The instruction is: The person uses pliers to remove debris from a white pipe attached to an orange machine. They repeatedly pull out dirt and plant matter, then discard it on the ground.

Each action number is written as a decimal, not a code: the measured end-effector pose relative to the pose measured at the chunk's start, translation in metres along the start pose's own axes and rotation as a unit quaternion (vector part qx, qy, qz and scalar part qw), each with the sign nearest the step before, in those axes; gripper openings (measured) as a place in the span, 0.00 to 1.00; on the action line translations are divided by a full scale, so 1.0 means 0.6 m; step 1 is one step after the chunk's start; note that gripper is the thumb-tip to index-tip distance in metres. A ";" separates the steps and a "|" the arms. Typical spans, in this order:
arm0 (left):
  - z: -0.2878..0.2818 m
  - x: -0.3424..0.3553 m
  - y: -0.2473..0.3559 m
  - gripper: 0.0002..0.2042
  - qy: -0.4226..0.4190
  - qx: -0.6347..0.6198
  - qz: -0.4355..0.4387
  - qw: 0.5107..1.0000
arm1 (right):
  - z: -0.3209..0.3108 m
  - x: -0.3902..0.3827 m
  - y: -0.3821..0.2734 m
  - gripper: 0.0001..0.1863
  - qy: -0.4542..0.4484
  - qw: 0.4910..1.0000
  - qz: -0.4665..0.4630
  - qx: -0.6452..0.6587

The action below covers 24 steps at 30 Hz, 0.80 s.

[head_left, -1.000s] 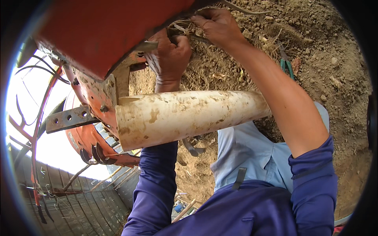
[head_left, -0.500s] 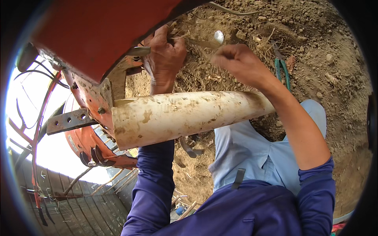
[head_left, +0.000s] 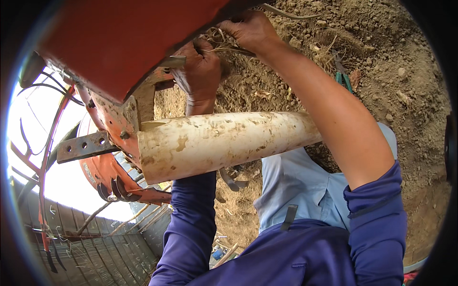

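My left hand reaches past the dirt-stained white pipe-like cylinder to the underside of a red machine panel. Its fingers are curled beside a flat metal blade and some dry, stringy plant strands; what they grip is hidden. Close by on the right, my right hand is at the panel's lower edge, above those strands. Its fingers bend inward, with the tips partly out of sight, so what they hold cannot be made out.
Green-handled pliers lie on the loose soil, partly behind my right forearm. A drilled metal bar juts out left of the cylinder. A curved metal blade hangs below it. Another thin curved strip is at the top.
My right hand has moved up and left, close to my left hand. Its forearm now covers the shiny round piece and more of the pliers. The left hand has shifted only slightly.
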<state>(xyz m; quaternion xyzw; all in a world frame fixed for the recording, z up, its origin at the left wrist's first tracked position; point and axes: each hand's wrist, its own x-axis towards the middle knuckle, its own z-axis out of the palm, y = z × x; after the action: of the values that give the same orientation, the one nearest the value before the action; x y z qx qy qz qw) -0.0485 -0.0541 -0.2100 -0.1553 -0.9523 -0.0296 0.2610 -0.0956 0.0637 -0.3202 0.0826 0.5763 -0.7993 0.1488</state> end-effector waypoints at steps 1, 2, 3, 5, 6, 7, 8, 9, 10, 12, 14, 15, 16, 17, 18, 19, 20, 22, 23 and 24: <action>0.000 0.001 0.000 0.07 -0.004 0.008 0.008 1.000 | 0.000 0.005 0.008 0.19 0.013 1.000 -0.018 -0.016; -0.001 0.002 0.001 0.09 -0.008 0.008 0.015 1.000 | 0.003 0.017 0.014 0.16 0.022 0.998 -0.044 0.035; -0.002 0.003 0.002 0.11 -0.018 0.012 0.012 1.000 | 0.010 0.023 0.024 0.15 0.044 0.997 -0.054 0.040; -0.005 0.004 0.004 0.14 -0.072 0.017 0.016 0.997 | 0.026 0.039 0.047 0.14 0.086 0.992 -0.075 0.050; -0.009 0.003 0.006 0.16 -0.105 0.021 0.011 0.994 | 0.027 0.043 0.062 0.15 0.073 0.995 -0.059 0.038; -0.009 0.003 0.008 0.16 -0.114 0.019 0.009 0.993 | 0.025 0.048 0.075 0.16 0.061 0.997 -0.047 0.025; -0.009 0.004 0.010 0.17 -0.121 0.017 0.008 0.992 | 0.023 0.053 0.086 0.17 0.048 0.998 -0.039 0.012; -0.009 0.004 0.012 0.17 -0.129 0.013 0.007 0.991 | 0.021 0.057 0.092 0.19 0.040 0.997 -0.056 0.024; -0.009 0.005 0.013 0.16 -0.135 0.032 0.003 0.990 | 0.017 0.060 0.095 0.21 0.033 0.996 -0.072 0.034; -0.007 0.007 0.014 0.16 -0.115 0.037 0.052 0.991 | 0.005 0.061 0.089 0.22 0.028 0.995 -0.097 0.005; -0.008 0.008 0.015 0.16 -0.113 0.041 0.067 0.990 | -0.004 0.051 0.067 0.21 0.029 0.990 -0.121 -0.069; -0.009 0.007 0.015 0.15 -0.123 0.042 0.057 0.990 | -0.007 0.044 0.054 0.19 0.010 0.990 -0.117 -0.083; -0.009 0.007 0.016 0.15 -0.131 0.042 0.049 0.989 | -0.009 0.034 0.040 0.17 -0.008 0.989 -0.112 -0.098; -0.009 0.007 0.017 0.14 -0.122 0.028 0.046 0.991 | -0.009 0.021 0.029 0.15 -0.014 0.987 -0.129 -0.092; -0.008 0.006 0.017 0.14 -0.112 0.013 0.043 0.993 | -0.008 0.003 0.022 0.15 -0.018 0.983 -0.116 -0.140; -0.007 0.005 0.017 0.14 -0.107 -0.002 0.032 0.994 | -0.007 -0.013 0.018 0.15 -0.011 0.978 -0.126 -0.166; -0.006 0.005 0.018 0.13 -0.101 -0.016 0.020 0.995 | -0.005 -0.025 0.014 0.15 -0.003 0.970 -0.147 -0.195; -0.006 0.004 0.019 0.13 -0.102 -0.035 -0.013 0.994 | -0.005 -0.035 0.009 0.19 0.031 0.966 -0.211 -0.149; -0.005 0.005 0.019 0.12 -0.104 -0.038 -0.024 0.994 | -0.004 -0.037 0.007 0.21 0.036 0.965 -0.222 -0.137; -0.006 0.004 0.019 0.12 -0.110 -0.030 -0.029 0.993 | -0.006 -0.035 0.007 0.21 0.027 0.963 -0.232 -0.136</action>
<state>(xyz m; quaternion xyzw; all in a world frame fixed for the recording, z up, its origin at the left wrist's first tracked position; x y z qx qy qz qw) -0.0450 -0.0431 -0.2057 -0.1379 -0.9780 -0.0481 0.1490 -0.0747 0.0690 -0.3185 -0.0527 0.6864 -0.7239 -0.0462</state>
